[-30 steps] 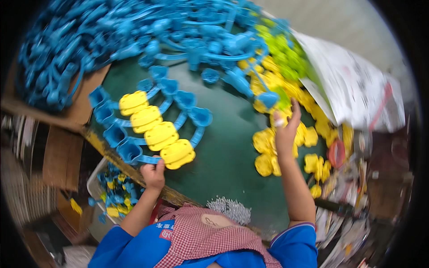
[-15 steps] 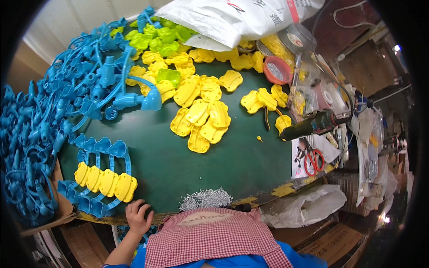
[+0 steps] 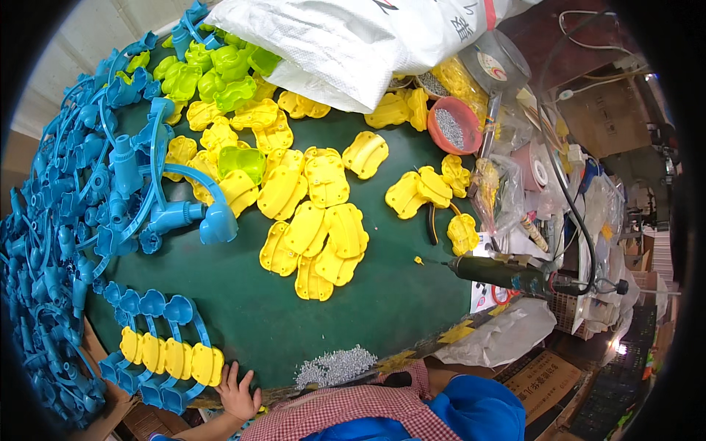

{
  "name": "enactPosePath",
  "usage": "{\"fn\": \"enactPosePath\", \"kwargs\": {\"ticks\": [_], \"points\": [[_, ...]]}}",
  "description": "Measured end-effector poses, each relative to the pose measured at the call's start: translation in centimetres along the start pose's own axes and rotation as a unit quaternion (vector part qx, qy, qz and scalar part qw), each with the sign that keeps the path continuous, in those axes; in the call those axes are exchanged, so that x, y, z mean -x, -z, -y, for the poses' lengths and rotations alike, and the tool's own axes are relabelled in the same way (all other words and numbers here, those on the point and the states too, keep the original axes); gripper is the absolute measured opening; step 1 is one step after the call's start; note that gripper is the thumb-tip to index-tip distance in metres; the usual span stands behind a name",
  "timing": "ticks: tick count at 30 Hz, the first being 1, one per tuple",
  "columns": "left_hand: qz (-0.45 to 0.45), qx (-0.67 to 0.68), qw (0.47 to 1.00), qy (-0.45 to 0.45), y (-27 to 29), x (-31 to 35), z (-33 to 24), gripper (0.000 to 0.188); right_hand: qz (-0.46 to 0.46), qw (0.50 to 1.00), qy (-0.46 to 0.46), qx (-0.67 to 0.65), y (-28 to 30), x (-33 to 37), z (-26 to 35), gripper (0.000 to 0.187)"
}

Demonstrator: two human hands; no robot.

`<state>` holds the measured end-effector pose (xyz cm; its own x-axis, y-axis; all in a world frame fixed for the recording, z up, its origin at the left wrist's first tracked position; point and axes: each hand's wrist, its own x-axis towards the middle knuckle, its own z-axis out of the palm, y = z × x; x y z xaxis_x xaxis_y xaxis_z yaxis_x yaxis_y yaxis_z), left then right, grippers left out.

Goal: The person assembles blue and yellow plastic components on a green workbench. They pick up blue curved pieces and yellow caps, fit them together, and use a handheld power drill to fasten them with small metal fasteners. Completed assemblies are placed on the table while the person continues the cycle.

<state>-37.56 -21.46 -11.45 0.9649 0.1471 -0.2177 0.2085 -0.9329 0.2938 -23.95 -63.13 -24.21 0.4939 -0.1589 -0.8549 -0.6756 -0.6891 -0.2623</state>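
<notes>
My left hand (image 3: 239, 393) rests at the front edge of the green table (image 3: 272, 331), fingers apart and holding nothing I can see. Just left of it, a row of yellow plastic shells (image 3: 176, 358) sits on a blue moulded frame with cup-shaped parts (image 3: 178, 310). My right hand is out of sight; only the right arm in a blue sleeve (image 3: 478, 404) shows past the table's front edge. Between the arms, a heap of small silvery screws (image 3: 337, 367) lies near the edge. A dark powered screwdriver (image 3: 500, 272) lies or hangs at the right, its thin bit pointing left.
Loose yellow shells (image 3: 312, 246) spread over the middle. Blue frames (image 3: 66, 220) pile up along the left. Lime-green shells (image 3: 213, 70) and a white sack (image 3: 323, 51) are at the back. A red bowl of screws (image 3: 454, 123) and pliers (image 3: 432, 224) are to the right.
The view has tilted, so the table's things sit lower and more to the left. The right arm has swung out to the right. My left hand stays at the table edge.
</notes>
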Motion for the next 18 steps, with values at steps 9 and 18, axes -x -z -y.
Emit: {"fn": "enactPosePath", "kwargs": {"ticks": [9, 18], "points": [[-0.116, 0.012, 0.993, -0.033, 2.2, -2.9, -1.6, 0.052, 0.093, 0.970, 0.137, 0.179, 6.0, -6.2, 3.3, 0.026], [-0.199, -0.014, 0.979, -0.034, 1.9, -2.2, -1.9, 0.043, 0.158, 0.707, 0.330, 0.606, 13.2, 5.6, 7.4, 0.028]]}}
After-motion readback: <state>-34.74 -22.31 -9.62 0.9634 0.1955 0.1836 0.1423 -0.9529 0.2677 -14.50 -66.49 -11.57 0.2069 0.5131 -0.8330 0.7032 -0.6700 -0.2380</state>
